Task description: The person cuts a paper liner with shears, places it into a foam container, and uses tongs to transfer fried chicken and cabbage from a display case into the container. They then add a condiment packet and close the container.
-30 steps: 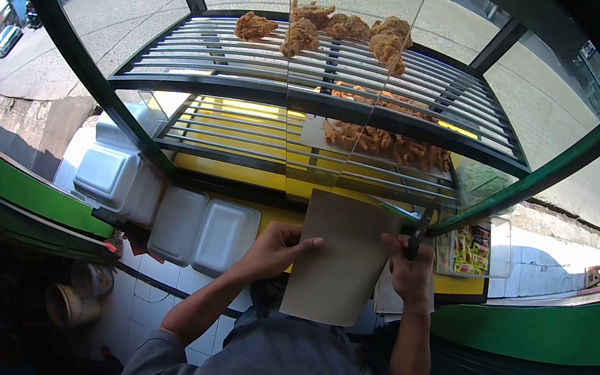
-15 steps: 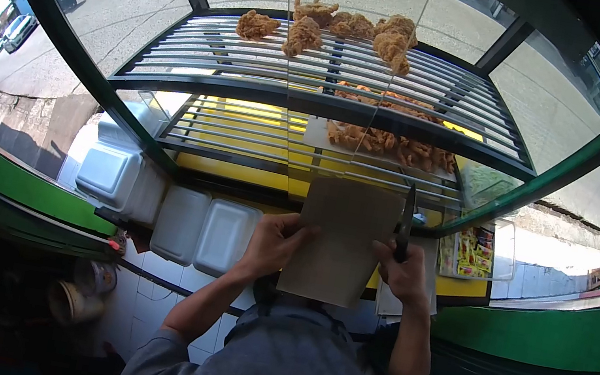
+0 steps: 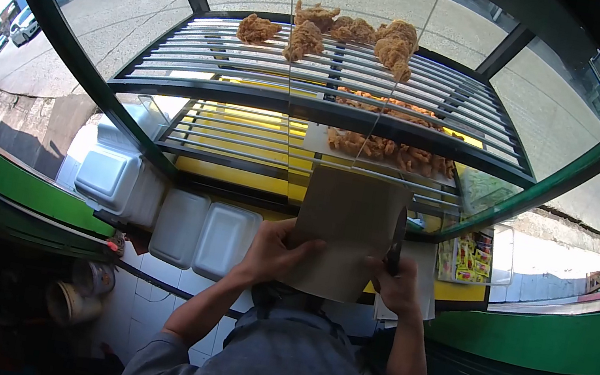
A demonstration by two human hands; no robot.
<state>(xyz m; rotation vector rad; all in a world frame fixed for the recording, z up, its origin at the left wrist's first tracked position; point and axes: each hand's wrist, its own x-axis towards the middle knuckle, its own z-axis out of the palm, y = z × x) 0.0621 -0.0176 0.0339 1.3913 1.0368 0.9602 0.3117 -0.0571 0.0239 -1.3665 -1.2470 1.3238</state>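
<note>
A flat sheet of brown paper [image 3: 344, 231] is held up in front of me, over the counter edge. My left hand [image 3: 279, 252] grips its left edge, thumb across the front. My right hand [image 3: 397, 281] is at its right edge with the thumb on the paper, and a knife [image 3: 397, 241] is in the same hand, dark handle down and blade pointing up along the sheet. Just left of my left hand, an open white foam box [image 3: 226, 240] lies on the counter. Flat sheets [image 3: 424, 278] lie beside my right hand.
Ahead stands a glass display case with slatted racks [image 3: 204, 50], fried chicken [image 3: 308, 40] on top and smaller fried pieces [image 3: 394, 154] below. Stacked foam boxes [image 3: 110, 174] stand left; a clear bin of sachets [image 3: 474, 258] stands right. Buckets [image 3: 73, 302] are on the floor, lower left.
The paper has risen slightly and tilted, and the knife has tipped closer to its right edge. My right hand has lowered a little. A motorcycle has appeared on the street at upper left.
</note>
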